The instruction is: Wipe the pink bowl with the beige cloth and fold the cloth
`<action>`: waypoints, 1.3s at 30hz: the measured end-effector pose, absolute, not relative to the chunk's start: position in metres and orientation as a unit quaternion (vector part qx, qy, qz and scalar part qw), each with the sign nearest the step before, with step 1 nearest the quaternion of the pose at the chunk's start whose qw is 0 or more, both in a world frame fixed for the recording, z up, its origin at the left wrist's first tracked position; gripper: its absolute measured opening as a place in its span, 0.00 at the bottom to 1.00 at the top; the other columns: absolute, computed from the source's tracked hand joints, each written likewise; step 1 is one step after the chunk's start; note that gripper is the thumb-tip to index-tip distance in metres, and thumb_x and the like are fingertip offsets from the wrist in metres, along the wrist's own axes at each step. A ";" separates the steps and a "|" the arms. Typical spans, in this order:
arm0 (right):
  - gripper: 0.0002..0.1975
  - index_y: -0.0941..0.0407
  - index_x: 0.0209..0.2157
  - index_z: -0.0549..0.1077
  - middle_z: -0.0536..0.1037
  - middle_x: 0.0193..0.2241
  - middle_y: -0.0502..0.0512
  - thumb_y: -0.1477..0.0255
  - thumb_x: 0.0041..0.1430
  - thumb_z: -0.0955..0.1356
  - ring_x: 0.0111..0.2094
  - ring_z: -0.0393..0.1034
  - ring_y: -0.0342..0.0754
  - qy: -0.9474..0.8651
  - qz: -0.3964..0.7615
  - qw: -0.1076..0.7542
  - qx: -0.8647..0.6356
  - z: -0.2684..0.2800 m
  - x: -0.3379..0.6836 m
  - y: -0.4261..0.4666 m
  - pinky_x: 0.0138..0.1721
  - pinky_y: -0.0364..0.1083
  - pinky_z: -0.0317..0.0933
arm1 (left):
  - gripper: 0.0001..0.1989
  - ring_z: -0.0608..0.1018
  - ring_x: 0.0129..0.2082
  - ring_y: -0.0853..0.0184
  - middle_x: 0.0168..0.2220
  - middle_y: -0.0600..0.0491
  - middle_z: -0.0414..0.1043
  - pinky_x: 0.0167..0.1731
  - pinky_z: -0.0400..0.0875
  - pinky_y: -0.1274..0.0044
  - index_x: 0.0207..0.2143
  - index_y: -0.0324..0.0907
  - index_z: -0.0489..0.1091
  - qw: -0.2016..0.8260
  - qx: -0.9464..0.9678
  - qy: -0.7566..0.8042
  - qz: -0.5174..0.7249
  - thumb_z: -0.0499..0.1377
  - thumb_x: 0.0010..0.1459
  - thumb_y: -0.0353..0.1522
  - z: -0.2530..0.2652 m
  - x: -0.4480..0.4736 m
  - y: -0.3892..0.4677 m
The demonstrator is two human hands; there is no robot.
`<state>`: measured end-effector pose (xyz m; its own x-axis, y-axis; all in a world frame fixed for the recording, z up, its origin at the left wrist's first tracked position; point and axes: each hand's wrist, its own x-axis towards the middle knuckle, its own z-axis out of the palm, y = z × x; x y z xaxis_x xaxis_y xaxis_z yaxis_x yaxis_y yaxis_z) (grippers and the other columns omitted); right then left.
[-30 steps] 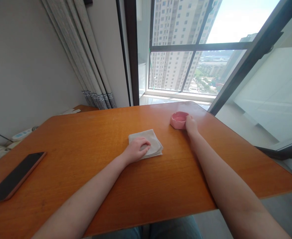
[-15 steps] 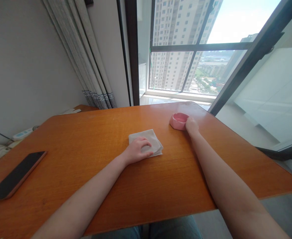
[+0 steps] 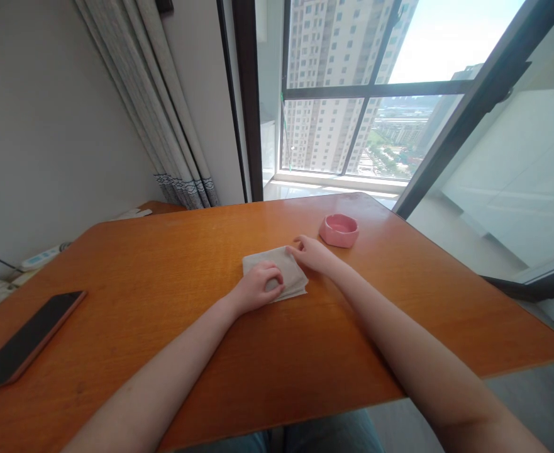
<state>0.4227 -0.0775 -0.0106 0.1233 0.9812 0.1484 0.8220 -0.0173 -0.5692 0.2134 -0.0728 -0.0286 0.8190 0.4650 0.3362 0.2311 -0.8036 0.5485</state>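
Observation:
A folded off-white cloth [image 3: 292, 275] lies on the wooden table in front of me. My left hand [image 3: 258, 287] rests on its left part, fingers curled inward and gripping the cloth; the fingertips are partly hidden. At the cloth's far right corner is my right hand [image 3: 312, 254], its thumb touching or just over the edge and its fingers apart, holding nothing. Just beyond the right hand stands a pink angular bowl [image 3: 339, 231], upright, with no hand on it.
A dark phone-like slab with a reddish edge [image 3: 29, 340] lies at the table's left. The wooden table [image 3: 163, 251] reaches toward a large window [image 3: 371, 91]. A grey curtain [image 3: 163, 126] hangs at the back left, and a white power strip [image 3: 45, 256] sits beyond the left edge.
My right hand has let go of the pink bowl and moved left and nearer to the cloth's corner. My left hand's fingers have curled in more on the cloth.

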 end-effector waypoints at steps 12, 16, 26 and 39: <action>0.04 0.54 0.29 0.63 0.67 0.24 0.47 0.70 0.56 0.62 0.26 0.60 0.43 -0.660 0.083 0.363 -0.653 -0.019 0.407 -0.079 0.29 0.42 0.52 | 0.14 0.70 0.33 0.66 0.31 0.50 0.70 0.36 0.64 0.75 0.32 0.39 0.68 0.316 0.855 0.289 0.292 0.49 0.60 0.39 -0.033 0.216 -0.066; 0.04 0.55 0.32 0.66 0.70 0.31 0.54 0.72 0.59 0.61 0.33 0.63 0.47 -0.706 -0.053 0.312 -0.633 -0.005 0.401 -0.088 0.35 0.44 0.55 | 0.15 0.72 0.31 0.67 0.31 0.51 0.72 0.32 0.64 0.77 0.37 0.38 0.67 0.405 0.802 0.315 0.307 0.50 0.59 0.40 -0.035 0.217 -0.063; 0.25 0.61 0.52 0.64 0.71 0.47 0.63 0.73 0.51 0.68 0.48 0.65 0.52 -0.676 0.073 0.331 -0.655 -0.040 0.416 -0.069 0.50 0.50 0.57 | 0.13 0.68 0.28 0.69 0.30 0.52 0.70 0.30 0.62 0.78 0.35 0.39 0.71 0.328 0.858 0.306 0.250 0.51 0.58 0.38 -0.038 0.215 -0.063; 0.15 0.55 0.20 0.61 0.67 0.24 0.51 0.64 0.58 0.61 0.30 0.62 0.45 -0.645 0.077 0.390 -0.652 -0.019 0.406 -0.076 0.37 0.45 0.59 | 0.16 0.70 0.30 0.68 0.31 0.51 0.71 0.31 0.64 0.76 0.36 0.39 0.70 0.366 0.837 0.306 0.269 0.52 0.58 0.42 -0.035 0.216 -0.065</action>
<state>0.4060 -0.0761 -0.0190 0.1554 0.9018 0.4032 0.7812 0.1376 -0.6089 0.2156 -0.0654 -0.0354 0.6685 0.7082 0.2270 0.3146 -0.5458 0.7766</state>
